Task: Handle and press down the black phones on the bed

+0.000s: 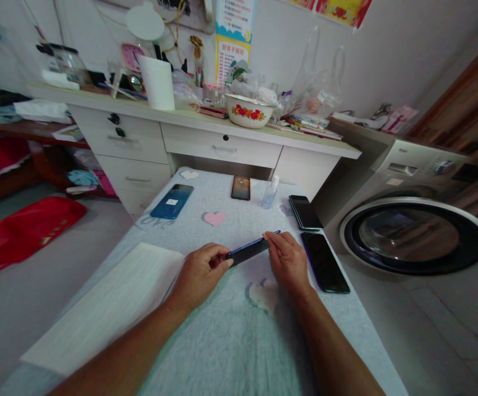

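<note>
Between my hands a dark smartphone (249, 251) with a blue edge is held tilted above the cloth-covered table (222, 341). My left hand (203, 272) pinches its left end between thumb and fingers. At the other end, my right hand (287, 261) grips the phone's upper right corner. To the right of that hand lies a black-screened phone (325, 263), with a stack of dark phones (305, 213) just behind it. A blue phone (172, 202) bearing a white label lies back down at the far left. A smaller brownish phone (241, 188) rests near the far edge.
A clear spray bottle (269, 193) stands near the table's far end. White folded paper (109, 308) lies along the left side. Beyond are a white drawer desk (222, 148) with a flowered bowl (249, 111), and a washing machine (412, 231) at right. A red bag (28, 228) lies on the floor.
</note>
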Demonstrator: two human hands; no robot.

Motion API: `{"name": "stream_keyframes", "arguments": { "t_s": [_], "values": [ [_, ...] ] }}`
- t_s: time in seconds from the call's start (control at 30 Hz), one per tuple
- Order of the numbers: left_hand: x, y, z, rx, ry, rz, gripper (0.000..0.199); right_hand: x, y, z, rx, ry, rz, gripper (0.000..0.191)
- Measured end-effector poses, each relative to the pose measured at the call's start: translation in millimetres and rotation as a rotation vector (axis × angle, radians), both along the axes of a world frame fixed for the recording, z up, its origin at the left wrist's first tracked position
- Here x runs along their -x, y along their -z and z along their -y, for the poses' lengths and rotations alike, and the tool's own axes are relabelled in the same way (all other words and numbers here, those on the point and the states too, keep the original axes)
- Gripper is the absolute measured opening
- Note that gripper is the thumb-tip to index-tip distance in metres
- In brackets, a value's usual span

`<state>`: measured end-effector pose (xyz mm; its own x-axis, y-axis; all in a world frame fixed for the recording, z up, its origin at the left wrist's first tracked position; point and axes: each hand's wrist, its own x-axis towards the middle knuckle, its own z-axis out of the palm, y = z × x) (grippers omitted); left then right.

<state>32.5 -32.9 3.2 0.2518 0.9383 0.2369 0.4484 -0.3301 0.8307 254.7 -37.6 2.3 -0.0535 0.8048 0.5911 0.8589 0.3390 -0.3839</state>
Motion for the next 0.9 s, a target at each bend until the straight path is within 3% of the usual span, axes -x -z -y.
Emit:
{"name": "stream_keyframes", "arguments": {
  "t_s": [0.27,0.43,0.67,0.9],
  "values": [
    [1,-2.1,0,-0.031,0.001,0.002,0.01,-16,-1.3,-7,-0.007,0.111,-0.027,0.027],
    [1,-2.7,0,-0.023,0.003,0.0,0.01,-16,0.6,-9,0.009,0.105,-0.269,0.026],
    [1,-2.5,0,-0.013,-0.001,0.001,0.012,-16,3.2,-11,0.172,0.112,-0.636,0.037],
    [2,0.7,0,-0.008,-0.001,0.019,0.014,-20,9.6,-14,0.303,0.142,-0.623,0.042]
  ]
}}
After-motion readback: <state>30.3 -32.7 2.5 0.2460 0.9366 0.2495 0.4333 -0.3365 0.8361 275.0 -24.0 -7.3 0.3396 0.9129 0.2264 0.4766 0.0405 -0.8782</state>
